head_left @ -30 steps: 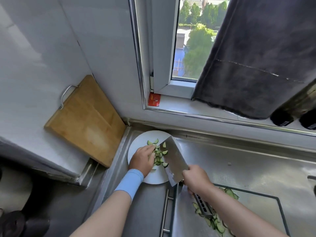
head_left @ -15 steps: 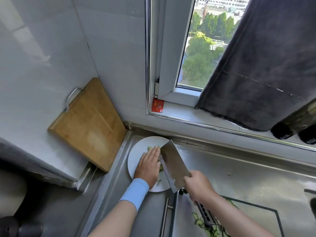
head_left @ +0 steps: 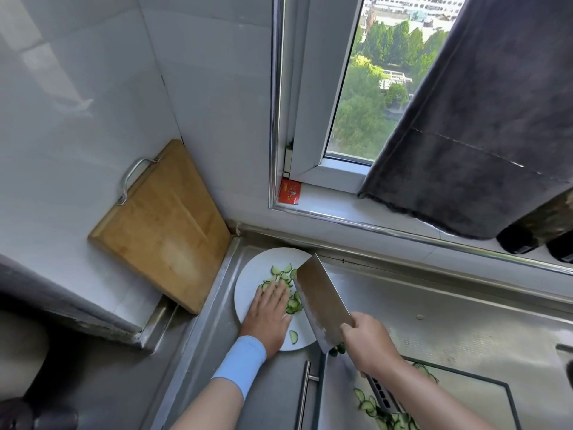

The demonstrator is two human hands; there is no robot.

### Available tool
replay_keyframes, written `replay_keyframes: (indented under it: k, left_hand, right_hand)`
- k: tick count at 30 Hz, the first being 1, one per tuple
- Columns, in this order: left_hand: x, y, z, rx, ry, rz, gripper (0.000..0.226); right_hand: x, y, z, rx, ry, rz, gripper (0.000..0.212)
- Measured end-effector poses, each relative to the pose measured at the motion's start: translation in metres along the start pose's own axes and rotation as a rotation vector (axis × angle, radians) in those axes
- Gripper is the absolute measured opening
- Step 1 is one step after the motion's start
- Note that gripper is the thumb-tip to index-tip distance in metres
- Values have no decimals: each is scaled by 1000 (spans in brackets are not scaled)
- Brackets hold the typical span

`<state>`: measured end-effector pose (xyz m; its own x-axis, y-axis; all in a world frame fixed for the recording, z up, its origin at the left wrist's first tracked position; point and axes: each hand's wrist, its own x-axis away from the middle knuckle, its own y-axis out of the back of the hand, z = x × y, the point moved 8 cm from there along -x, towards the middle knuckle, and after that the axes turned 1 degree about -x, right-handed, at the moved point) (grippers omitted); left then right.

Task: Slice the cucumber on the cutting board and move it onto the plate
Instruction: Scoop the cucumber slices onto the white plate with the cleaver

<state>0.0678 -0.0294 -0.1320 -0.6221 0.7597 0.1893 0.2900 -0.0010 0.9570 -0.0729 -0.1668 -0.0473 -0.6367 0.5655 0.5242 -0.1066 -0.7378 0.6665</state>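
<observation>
Tabletop: left hand, fingers straight, presses cucumber slices onto the plate; your right hand clamps the cleaver. Seemingly mid-transfer; next, clear the cutting board.

Left grip lies palm down, its fingers straight, close together and pointing away from the body, flat upon the cucumber slices. Its wrist carries a light blue band, and the bare left forearm rises from the lower edge, angled to the right. Right grip is curled round the handle of the cleaver, knuckles uppermost, holding the blade tilted just beside the left fingers; the bare right forearm enters from the lower right, and the two grips stand near each other without touching.
</observation>
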Motion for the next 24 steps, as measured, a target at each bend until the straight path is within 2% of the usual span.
replay_keyframes:
  k: [3,7,11,13,15,17,19,22,24]
  left_hand:
    - [-10,7,-12,128,3,-69,53]
    - [-16,30,-8,318,116,-342,49]
    - [-20,45,2,400,268,-457,34]
    - [-25,43,3,393,244,-425,41]
    - [-31,34,-12,341,72,-287,51]
    - [-32,23,-25,173,-68,-175,57]
    - [-31,15,-17,40,-27,-131,58]
    - [-17,15,12,70,136,-178,56]
    - [-5,9,14,84,113,-167,54]
  right_hand:
    - [2,1,-2,19,8,5,20]
    - [7,13,-3,59,6,-12,20]
    - [9,23,-2,131,14,-30,24]
    - [10,25,-2,132,6,-37,25]
    - [10,25,-2,126,0,-43,24]
    - [10,25,-2,120,-5,-54,23]
    - [9,25,-4,117,-12,-70,22]
    - [8,24,-8,107,-15,-76,21]
    - [7,22,-10,91,-18,-75,21]
